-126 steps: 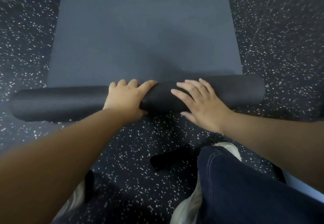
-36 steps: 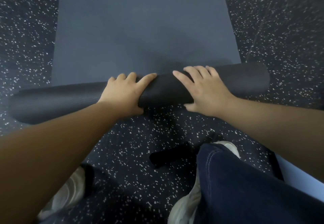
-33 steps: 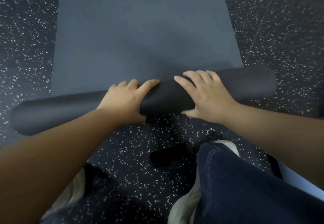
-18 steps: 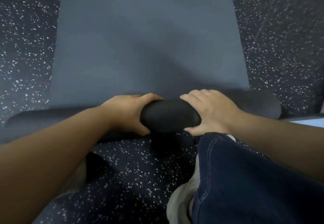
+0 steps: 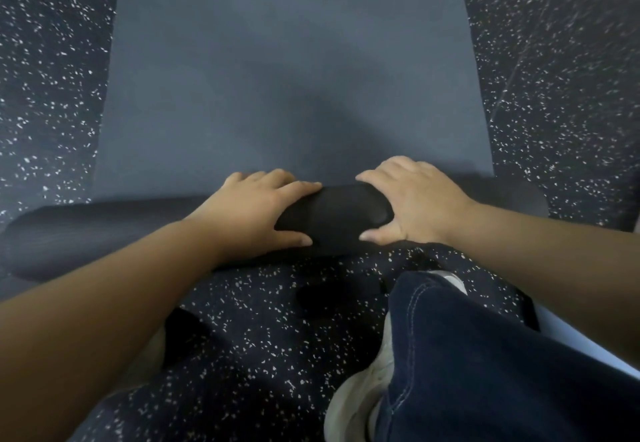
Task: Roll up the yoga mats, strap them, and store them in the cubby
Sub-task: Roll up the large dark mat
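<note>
A dark blue-grey yoga mat (image 5: 284,78) lies flat on the speckled floor and runs away from me. Its near end is wound into a thick dark roll (image 5: 332,220) lying crosswise in front of my knees. My left hand (image 5: 256,209) and my right hand (image 5: 412,199) grip the middle of the roll side by side, fingers curled over its top and thumbs on its near side. The roll's left end slopes toward me. A black strap (image 5: 322,298) lies on the floor just behind the roll, partly in shadow.
The black rubber floor with white flecks (image 5: 52,61) surrounds the mat. My right knee in dark jeans (image 5: 485,355) and a white shoe (image 5: 360,403) fill the lower right. A pale blue surface (image 5: 571,334) shows at the right edge.
Over the last seconds the roll has travelled away from me along the mat and grown thicker. Both hands went from lying over it to gripping it; the strap shows again.
</note>
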Tool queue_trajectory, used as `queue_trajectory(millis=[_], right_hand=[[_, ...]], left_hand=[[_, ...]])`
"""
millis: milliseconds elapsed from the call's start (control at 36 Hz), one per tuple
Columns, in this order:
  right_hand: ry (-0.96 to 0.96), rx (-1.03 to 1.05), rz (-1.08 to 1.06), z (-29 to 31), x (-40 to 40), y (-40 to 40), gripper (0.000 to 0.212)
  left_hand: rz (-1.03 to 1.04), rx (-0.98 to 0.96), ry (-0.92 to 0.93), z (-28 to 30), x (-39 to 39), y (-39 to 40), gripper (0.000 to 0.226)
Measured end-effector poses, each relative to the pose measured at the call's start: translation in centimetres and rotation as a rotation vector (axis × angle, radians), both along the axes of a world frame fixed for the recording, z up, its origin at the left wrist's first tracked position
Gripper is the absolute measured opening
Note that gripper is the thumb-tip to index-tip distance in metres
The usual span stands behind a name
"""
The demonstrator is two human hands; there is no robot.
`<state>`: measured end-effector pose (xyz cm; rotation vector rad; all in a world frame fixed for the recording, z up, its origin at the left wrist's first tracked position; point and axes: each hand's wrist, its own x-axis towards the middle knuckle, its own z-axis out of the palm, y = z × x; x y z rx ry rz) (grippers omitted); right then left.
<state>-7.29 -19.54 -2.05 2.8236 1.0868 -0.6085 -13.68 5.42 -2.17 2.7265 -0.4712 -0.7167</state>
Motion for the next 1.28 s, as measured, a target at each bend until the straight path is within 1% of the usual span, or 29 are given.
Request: queue_trajectory(millis=[139, 222, 306, 417, 472, 556, 611, 694, 806, 861, 944, 1000, 1056, 1111, 1167, 1222, 1278], right_hand=[[-0.041, 0.040, -0.043, -0.1, 0.8, 0.0, 0.104], [-0.047, 0.019, -0.163, 0.6, 1.9, 0.3, 0.102], [-0.061, 0.032, -0.250, 0.9, 2.9, 0.6, 0.093], [-0.101, 0.009, -0.284, 1.0, 4.1, 1.5, 0.082], [-0.145, -0.020, -0.303, 1.0, 4.7, 2.2, 0.077], [-0.205, -0.058, -0.286, 1.0, 5.0, 3.2, 0.063], [-0.236, -0.030, -0.231, 0.9, 4.7, 3.7, 0.051], [-0.255, 0.061, -0.149, 0.7, 3.9, 3.8, 0.037], [-0.262, 0.218, -0.107, 0.4, 2.7, 3.3, 0.032], [-0.272, 0.277, -0.091, 0.2, 2.0, 3.0, 0.036], [-0.304, 0.292, -0.078, -0.4, 1.4, 2.5, 0.055], [-0.246, 0.188, -0.075, -0.5, 1.3, 2.3, 0.080], [-0.149, -0.024, -0.065, -0.7, 1.4, 2.0, 0.108], [-0.143, -0.150, -0.037, -0.8, 1.9, 2.1, 0.123], [-0.135, -0.165, -0.044, -0.8, 2.7, 2.4, 0.127], [-0.118, -0.158, -0.058, -0.5, 3.7, 2.7, 0.126], [-0.112, -0.147, -0.068, -0.2, 4.7, 3.0, 0.125]], left_hand=[[-0.009, -0.060, -0.087, -0.1, -0.4, -0.6, 0.065], [0.043, -0.054, -0.163, 0.2, -0.2, -1.1, 0.058], [0.103, 0.011, -0.155, 0.4, 0.2, -1.5, 0.059], [0.092, 0.088, -0.148, 0.5, 0.6, -1.8, 0.062], [0.091, 0.144, -0.127, 0.4, 0.3, -2.2, 0.068], [0.112, 0.203, -0.113, -0.1, -0.2, -3.0, 0.084], [0.114, 0.235, -0.135, -0.5, -0.2, -3.2, 0.088], [0.129, 0.258, -0.155, -0.8, 0.6, -3.1, 0.086], [0.126, 0.270, -0.165, -0.9, 2.3, -2.6, 0.082], [0.126, 0.270, -0.161, -0.9, 3.2, -2.4, 0.079], [0.144, 0.236, -0.151, -0.7, 4.4, -2.0, 0.077], [0.149, 0.233, -0.144, -0.6, 5.1, -1.8, 0.075], [0.152, 0.255, -0.151, -0.7, 5.4, -1.8, 0.072], [0.166, 0.254, -0.187, -0.8, 5.3, -2.0, 0.067], [0.185, 0.228, -0.252, -0.9, 5.1, -2.2, 0.065], [0.198, 0.190, -0.329, -1.2, 4.9, -2.3, 0.066], [0.188, 0.112, -0.427, -1.6, 4.5, -2.3, 0.065]])
